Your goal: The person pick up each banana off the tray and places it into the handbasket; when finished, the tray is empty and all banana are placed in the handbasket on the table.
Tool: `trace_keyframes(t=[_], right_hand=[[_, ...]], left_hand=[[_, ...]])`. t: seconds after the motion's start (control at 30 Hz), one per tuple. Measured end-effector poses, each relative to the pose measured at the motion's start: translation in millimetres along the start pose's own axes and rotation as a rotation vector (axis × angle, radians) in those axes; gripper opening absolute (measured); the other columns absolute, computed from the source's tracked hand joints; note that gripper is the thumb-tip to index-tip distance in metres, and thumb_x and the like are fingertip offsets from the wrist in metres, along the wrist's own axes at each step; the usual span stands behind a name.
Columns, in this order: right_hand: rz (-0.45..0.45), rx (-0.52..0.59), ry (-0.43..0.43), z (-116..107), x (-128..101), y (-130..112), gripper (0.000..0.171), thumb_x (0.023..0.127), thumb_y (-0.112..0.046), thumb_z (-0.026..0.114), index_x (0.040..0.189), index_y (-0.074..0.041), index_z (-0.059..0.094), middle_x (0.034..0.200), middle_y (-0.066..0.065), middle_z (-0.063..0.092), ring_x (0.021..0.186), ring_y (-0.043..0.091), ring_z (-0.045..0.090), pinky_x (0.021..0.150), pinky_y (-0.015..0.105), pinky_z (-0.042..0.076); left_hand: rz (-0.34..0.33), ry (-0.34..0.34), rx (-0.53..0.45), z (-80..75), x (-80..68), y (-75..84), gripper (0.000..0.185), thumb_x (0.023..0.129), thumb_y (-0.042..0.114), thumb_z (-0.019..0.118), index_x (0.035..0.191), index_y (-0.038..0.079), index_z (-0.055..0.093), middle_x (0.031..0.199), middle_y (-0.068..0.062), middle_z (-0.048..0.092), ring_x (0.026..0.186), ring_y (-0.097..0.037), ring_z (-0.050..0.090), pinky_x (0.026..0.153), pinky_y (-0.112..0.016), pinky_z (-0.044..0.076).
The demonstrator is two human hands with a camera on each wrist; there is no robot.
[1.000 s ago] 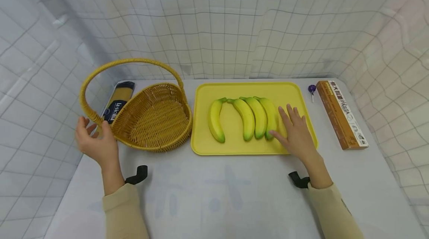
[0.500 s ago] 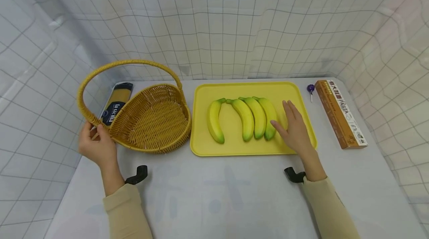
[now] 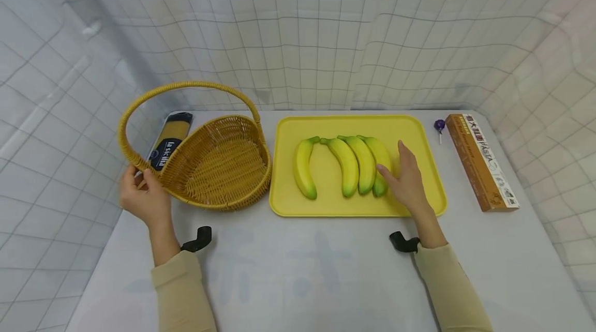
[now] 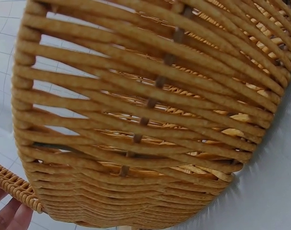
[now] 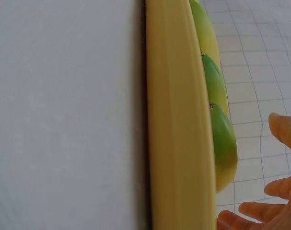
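On the yellow tray (image 3: 419, 130), the rightmost banana (image 3: 382, 159), lengthwise away from the person, was touched by the right hand (image 3: 407, 182), fingers straight and loosely spread; the left hand (image 3: 144, 197) gripped the basket (image 3: 219, 161) handle.

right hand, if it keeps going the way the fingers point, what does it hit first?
Most likely the rightmost banana: the right hand lies over the yellow tray, fingers aimed up-left, thumb at its side. Contact is unclear.

Basket (image 3: 219, 166) left of tray (image 3: 419, 135), four bananas (image 3: 344, 164) on tray; pasta box (image 3: 481, 161) right of tray
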State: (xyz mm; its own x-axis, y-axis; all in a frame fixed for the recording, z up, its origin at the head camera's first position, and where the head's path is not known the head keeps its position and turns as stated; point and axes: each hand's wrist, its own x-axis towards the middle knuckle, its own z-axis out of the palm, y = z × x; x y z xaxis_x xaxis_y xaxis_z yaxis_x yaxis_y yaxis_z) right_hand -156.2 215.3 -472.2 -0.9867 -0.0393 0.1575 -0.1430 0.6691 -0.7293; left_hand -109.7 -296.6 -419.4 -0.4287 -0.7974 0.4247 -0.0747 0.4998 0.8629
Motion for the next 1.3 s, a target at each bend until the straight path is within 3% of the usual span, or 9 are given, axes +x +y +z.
trace_keyframes(t=[0.17, 0.6, 1.0, 1.3], right_hand=[[0.068, 0.032, -0.026, 0, 1, 2, 0.084, 0.097, -0.038, 0.057, 0.157, -0.004, 0.008, 0.154, 0.030, 0.023, 0.131, 0.046, 0.039, 0.103, 0.060, 0.039], [0.180, 0.018, -0.072, 6, 2, 8, 0.080, 0.097, -0.036, 0.057, 0.155, 0.001, 0.015, 0.145, 0.031, 0.033, 0.123, 0.043, 0.043, 0.104, 0.056, 0.037], [0.160, 0.014, -0.079, 14, 0, 11, 0.078, 0.096, -0.033, 0.059, 0.152, 0.007, 0.021, 0.144, 0.034, 0.033, 0.129, 0.046, 0.037, 0.109, 0.057, 0.031], [0.180, -0.001, -0.069, 16, 0, 10, 0.074, 0.098, -0.033, 0.056, 0.150, 0.009, 0.025, 0.143, 0.035, 0.035, 0.131, 0.047, 0.037, 0.110, 0.057, 0.030]], left_hand=[[0.003, 0.005, 0.018, -0.1, -0.3, -1.5, 0.027, 0.096, 0.015, 0.055, 0.118, 0.007, 0.069, 0.112, -0.009, 0.068, 0.091, 0.003, 0.059, 0.077, -0.011, 0.047], [0.020, 0.016, 0.001, 1.1, -0.3, -2.1, 0.026, 0.095, 0.014, 0.056, 0.116, 0.004, 0.070, 0.107, -0.004, 0.068, 0.090, 0.003, 0.059, 0.076, -0.010, 0.048], [0.011, 0.019, -0.001, 0.7, -0.5, -2.1, 0.026, 0.095, 0.015, 0.056, 0.115, 0.008, 0.071, 0.102, 0.005, 0.065, 0.089, 0.003, 0.058, 0.076, -0.011, 0.049], [0.013, 0.011, -0.001, 1.3, -1.6, 1.6, 0.027, 0.096, 0.016, 0.055, 0.117, 0.009, 0.070, 0.107, -0.005, 0.068, 0.091, 0.001, 0.060, 0.077, -0.011, 0.049]])
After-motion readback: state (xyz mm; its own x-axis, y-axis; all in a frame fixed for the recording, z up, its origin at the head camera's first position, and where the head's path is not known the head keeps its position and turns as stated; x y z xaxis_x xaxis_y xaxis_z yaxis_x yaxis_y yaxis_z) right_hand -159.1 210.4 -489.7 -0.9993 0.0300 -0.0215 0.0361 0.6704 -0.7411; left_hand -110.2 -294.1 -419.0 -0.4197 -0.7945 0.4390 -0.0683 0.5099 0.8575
